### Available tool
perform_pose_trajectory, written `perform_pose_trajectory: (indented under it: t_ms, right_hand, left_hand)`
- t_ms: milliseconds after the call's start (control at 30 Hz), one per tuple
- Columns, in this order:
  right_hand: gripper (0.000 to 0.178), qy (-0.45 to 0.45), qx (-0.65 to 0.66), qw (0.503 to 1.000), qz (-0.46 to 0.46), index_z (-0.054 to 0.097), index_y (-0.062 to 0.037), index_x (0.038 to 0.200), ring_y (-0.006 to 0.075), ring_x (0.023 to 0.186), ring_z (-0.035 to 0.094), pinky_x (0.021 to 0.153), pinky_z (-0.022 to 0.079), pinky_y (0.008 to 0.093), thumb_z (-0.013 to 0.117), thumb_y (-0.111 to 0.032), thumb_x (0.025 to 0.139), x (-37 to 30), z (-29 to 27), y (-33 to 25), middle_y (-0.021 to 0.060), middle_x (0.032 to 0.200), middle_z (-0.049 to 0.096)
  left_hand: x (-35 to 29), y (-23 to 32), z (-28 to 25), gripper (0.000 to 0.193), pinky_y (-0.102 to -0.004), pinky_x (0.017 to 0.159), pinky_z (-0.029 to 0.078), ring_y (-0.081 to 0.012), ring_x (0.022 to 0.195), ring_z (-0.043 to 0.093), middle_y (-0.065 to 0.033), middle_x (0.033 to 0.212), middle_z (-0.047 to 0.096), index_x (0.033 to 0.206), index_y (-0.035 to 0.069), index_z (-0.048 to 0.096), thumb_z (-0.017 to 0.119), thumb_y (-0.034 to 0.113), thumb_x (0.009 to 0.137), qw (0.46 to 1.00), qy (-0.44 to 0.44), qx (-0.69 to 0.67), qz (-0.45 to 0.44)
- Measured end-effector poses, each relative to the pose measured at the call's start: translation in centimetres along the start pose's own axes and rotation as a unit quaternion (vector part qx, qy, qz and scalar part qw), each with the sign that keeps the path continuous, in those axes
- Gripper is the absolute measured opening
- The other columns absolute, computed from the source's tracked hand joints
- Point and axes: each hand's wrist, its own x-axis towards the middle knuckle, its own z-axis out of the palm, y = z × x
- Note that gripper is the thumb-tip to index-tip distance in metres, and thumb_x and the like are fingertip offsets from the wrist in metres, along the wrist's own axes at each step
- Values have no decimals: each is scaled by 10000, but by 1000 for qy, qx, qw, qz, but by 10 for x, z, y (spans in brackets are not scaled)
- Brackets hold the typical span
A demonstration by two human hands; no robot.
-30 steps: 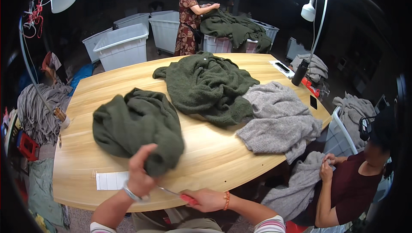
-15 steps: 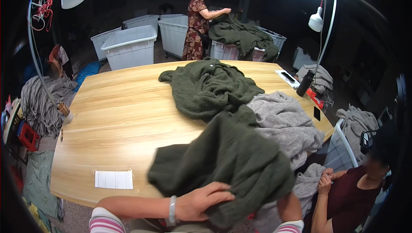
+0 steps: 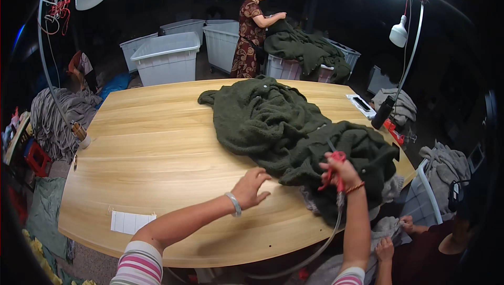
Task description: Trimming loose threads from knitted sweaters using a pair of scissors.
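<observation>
one green garment [image 3: 374, 146] now overlies grey knitwear [image 3: 392, 186]

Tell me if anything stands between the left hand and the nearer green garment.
Nothing visible does: only tabletop shows between the left hand and the nearer green garment. The right hand, gripping the red tool, is farther right.

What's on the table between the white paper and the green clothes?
Just bare wooden tabletop lies between the white paper and the green clothes in the head view.
</observation>
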Motion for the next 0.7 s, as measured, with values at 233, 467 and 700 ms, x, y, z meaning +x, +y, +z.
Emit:
perform_pose_trajectory:
  t_ms: [233,467,700]
  right_hand:
    - [554,-59,-147,986,49,385,-33,1408,202,620,668,524,581,375,636,-169,934,-42,41,83,159,1193,609]
    - [545,-64,-127,989,45,337,10,1428,171,652,669,536,565,317,579,-143,964,-69,43,95,184,1166,621]
    - [558,-71,-140,987,45,292,36,1442,171,643,666,579,586,335,546,-113,968,-87,24,94,218,1143,636]
  left_hand:
    - [55,-53,13,860,-737,1060,116,-423,1459,87,-191,1542,244,1489,249,314,756,327,755,957,-45,280,-59]
    - [37,-129,-2,226,-493,941,419,-286,1139,512,-65,1095,578,1032,167,661,605,161,812,957,-80,257,-108]
    - [-60,-124,-94,147,-418,769,492,-306,903,581,-99,888,607,866,94,655,561,66,757,945,-124,288,-93]
